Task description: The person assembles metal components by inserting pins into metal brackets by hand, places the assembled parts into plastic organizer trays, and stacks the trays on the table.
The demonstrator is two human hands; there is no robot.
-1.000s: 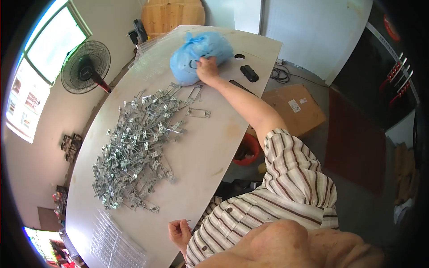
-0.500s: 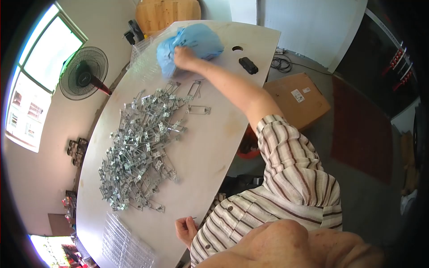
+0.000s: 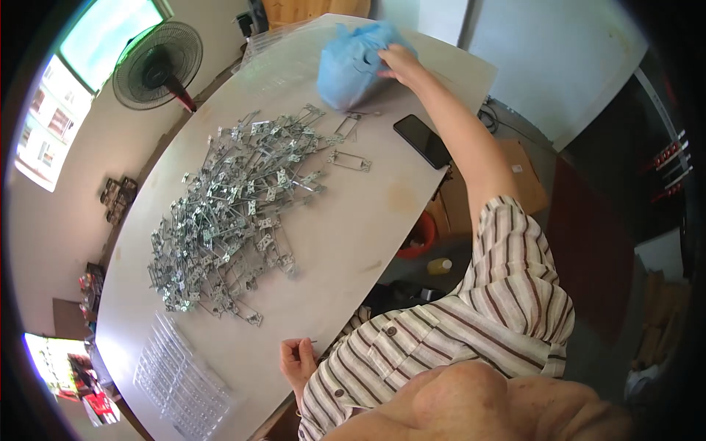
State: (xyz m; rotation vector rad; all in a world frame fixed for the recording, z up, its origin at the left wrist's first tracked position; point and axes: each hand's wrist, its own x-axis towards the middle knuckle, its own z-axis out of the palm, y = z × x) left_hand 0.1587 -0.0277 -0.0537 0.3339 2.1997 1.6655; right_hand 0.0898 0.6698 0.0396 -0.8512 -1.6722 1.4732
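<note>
My right hand (image 3: 393, 62) is at the right side of a knotted blue plastic bag (image 3: 346, 73) at the table's far end, with its fingers closed on the plastic. My left hand (image 3: 298, 359) is at the near table edge, pinching a small thin dark piece whose far end is hidden. Between the hands, a large heap of metal wire brackets (image 3: 235, 198) covers the middle of the table. One loose bracket (image 3: 350, 161) lies apart from the heap, and another is beside the bag. A black phone (image 3: 422, 140) rests near the right edge.
Clear plastic trays (image 3: 180, 378) lie at the table's near left, and more clear plastic is at the far left. A fan (image 3: 157, 66) stands beyond the table. A cardboard box (image 3: 522, 176), a red bucket (image 3: 419, 237) and a yellow bottle (image 3: 440, 266) are below the right edge.
The bag shifted left, then back right, with my right hand moving from its left part to its right side. The phone is now uncovered by my arm. My left hand keeps its pinch.
</note>
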